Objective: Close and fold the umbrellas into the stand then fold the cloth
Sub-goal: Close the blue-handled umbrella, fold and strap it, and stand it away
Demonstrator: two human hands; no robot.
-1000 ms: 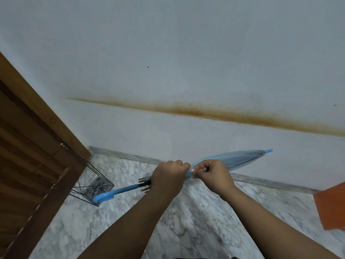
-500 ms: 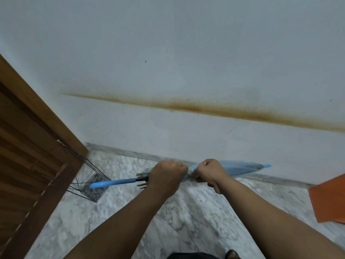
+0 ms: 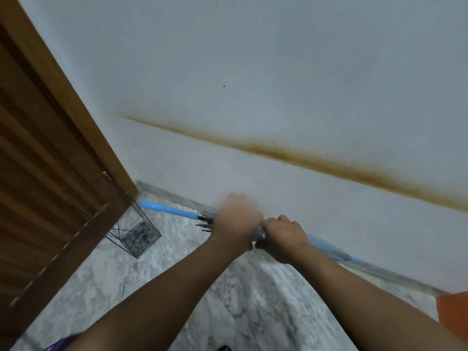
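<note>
A closed light-blue umbrella lies across the view, its blue handle pointing up and left, its tip low on the right. My left hand grips the umbrella near the black rib ends. My right hand grips the folded canopy just beside it. A black wire umbrella stand sits on the marble floor by the wooden door, below the handle. An orange cloth shows at the right edge.
A brown louvred wooden door fills the left side. A white wall with a rusty stain runs behind. Grey marble floor spreads below. Something purple peeks in at the bottom edge.
The umbrella has tilted: its handle rose toward the door corner while the tip dropped to the right. Both hands kept their grip and the view shifted.
</note>
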